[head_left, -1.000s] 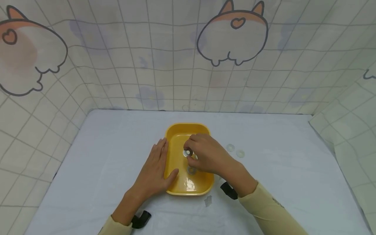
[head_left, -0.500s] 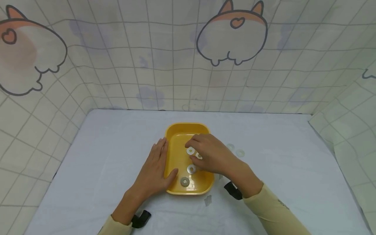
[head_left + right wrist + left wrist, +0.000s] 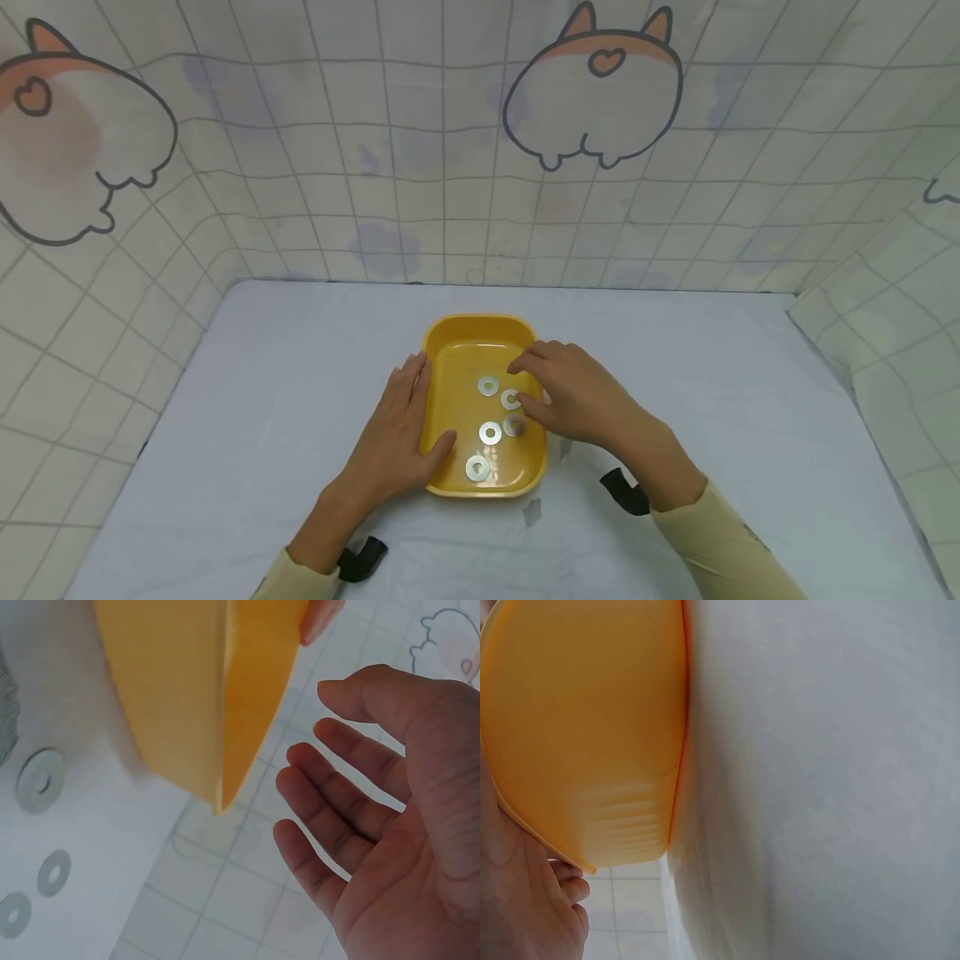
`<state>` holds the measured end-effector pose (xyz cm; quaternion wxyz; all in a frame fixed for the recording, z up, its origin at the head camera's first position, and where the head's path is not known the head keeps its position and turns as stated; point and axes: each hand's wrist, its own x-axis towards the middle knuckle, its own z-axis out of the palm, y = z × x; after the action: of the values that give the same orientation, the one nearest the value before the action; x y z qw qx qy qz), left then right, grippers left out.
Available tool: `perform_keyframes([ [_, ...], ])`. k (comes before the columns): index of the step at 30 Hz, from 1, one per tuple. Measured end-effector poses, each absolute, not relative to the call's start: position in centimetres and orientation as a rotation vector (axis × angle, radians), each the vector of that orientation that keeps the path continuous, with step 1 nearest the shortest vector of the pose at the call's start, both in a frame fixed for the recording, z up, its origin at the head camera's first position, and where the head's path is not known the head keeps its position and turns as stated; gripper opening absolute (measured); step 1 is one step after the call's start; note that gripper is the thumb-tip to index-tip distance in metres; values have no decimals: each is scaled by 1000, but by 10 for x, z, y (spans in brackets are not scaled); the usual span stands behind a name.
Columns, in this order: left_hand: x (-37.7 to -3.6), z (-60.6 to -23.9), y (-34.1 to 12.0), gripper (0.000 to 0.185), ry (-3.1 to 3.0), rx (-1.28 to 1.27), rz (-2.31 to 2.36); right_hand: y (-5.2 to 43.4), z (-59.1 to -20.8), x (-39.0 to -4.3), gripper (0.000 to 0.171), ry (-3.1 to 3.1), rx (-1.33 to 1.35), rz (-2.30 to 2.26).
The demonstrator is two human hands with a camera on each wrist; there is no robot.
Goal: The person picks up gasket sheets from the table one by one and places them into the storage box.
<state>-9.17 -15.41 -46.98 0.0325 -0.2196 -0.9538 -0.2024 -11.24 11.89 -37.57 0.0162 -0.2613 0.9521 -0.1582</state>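
Right hand [image 3: 573, 396] of the person is over the right rim of the yellow tray [image 3: 453, 367], with nothing in its grasp: the fingers are loosely bent and the thumb stands apart from them, as the right wrist view also shows. Below the thumb tip lies one of the metal washers [image 3: 482, 434], partly covered by it; whether the tip touches this washer I cannot tell, because the two overlap in the head view. Five washers are in the tray, all in its middle and nearer part, and the one near the right wall looks dim and blurred. For such thin pieces, I think it is best to take each by its outer edge, between thumb and forefinger, and to let it go low over the tray floor, since a flat ring can slide or bounce on smooth plastic. It seems also wise to keep the wrist above the rim, so that it does not knock the wall. Along the left rim, the left hand [image 3: 397, 433] lies with straight fingers and the thumb reaching over the edge; this looks like a good brace, and light pressure should be enough. Farther out, on the white cloth [image 3: 315, 358] beside the tray, the right wrist view shows three more washers [image 3: 31, 780], well apart from the fingers. On the same cloth, just beyond the tray's near right corner, is a small grey patch [image 3: 532, 512].
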Motion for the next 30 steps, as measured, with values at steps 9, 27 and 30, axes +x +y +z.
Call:
perform_keyframes([
  [9, -92, -469, -155, 97, -2946, -668, -638, 142, -382, -109, 33, 2993, -679, -498],
  [27, -91, -471, -154, 97, -2950, -676, -671, 172, -404, -98, 40, 3034, -518, -578],
  [30, -91, -471, -154, 97, -2949, -682, -669, 175, -408, -97, 38, 3041, -509, -584],
])
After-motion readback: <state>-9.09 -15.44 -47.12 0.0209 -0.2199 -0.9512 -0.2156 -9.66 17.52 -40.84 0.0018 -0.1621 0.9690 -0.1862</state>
